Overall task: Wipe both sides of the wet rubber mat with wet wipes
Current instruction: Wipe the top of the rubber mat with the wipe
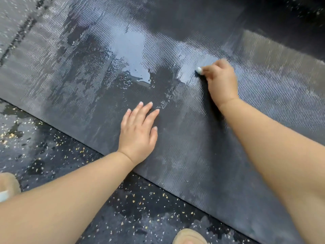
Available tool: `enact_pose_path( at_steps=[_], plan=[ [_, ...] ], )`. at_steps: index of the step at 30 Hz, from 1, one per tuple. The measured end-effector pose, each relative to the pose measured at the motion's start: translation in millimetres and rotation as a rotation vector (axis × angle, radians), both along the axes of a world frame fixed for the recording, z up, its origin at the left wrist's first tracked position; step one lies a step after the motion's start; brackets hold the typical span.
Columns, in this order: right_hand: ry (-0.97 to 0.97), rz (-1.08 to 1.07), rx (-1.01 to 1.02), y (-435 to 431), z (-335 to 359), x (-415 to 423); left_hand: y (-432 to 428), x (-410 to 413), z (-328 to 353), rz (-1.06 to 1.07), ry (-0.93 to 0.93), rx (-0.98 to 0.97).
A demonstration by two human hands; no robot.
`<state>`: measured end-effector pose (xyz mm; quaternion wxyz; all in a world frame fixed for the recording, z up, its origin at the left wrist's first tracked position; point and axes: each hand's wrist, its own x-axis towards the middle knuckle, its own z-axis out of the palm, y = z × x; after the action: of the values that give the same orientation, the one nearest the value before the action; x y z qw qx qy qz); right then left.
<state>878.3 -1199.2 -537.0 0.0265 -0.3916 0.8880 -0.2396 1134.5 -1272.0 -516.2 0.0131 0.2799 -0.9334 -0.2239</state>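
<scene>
A large dark grey rubber mat (184, 155) with a wavy ribbed surface lies flat on the floor and fills most of the view. A shiny pool of water (133, 55) sits in its middle, with wet streaks around it. My left hand (139, 131) lies flat on the mat near its front edge, fingers straight and spread. My right hand (221, 81) is further out on the mat, right of the pool, and grips a small bunched white wet wipe (199, 70) against the surface. Only a bit of the wipe shows past the fingers. The right hand is motion-blurred.
The floor (61, 155) is black with white and yellow flecks, and has wet patches along the mat's front edge. Two tan slippers show at the bottom: one (8, 185) at the left edge, one (189, 236) at the bottom centre. Beyond the mat it is dark.
</scene>
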Motion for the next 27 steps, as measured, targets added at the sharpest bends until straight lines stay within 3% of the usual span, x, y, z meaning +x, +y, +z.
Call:
enact_pose_path(
  at_steps=[3,9,14,18,22,24,27],
  plan=[
    [-0.009,-0.144,-0.049,-3.3,4.6,11.7,-20.0,-48.3,-1.6,0.014,0.045,-0.002],
    [-0.041,0.273,-0.058,51.7,6.6,109.1,-60.6,-140.3,-11.6,-0.031,0.079,-0.111],
    [-0.012,0.432,-0.005,46.8,7.6,65.4,-83.3,-171.0,-33.6,-0.02,-0.071,-0.227],
    [0.08,0.315,-0.073,-1.7,8.5,-26.3,-81.4,-169.3,-34.7,-0.016,-0.016,-0.24],
    [0.024,-0.066,-0.02,-49.9,7.9,-117.2,-80.3,-168.1,-27.7,-0.003,-0.038,-0.229],
    [0.034,-0.146,0.025,-60.0,5.9,-131.3,-79.0,-169.0,-24.7,-0.007,-0.056,-0.209],
    [0.01,-0.165,0.002,-53.3,7.0,-84.8,-80.0,-169.0,-22.2,-0.002,-0.078,-0.194]
  ],
)
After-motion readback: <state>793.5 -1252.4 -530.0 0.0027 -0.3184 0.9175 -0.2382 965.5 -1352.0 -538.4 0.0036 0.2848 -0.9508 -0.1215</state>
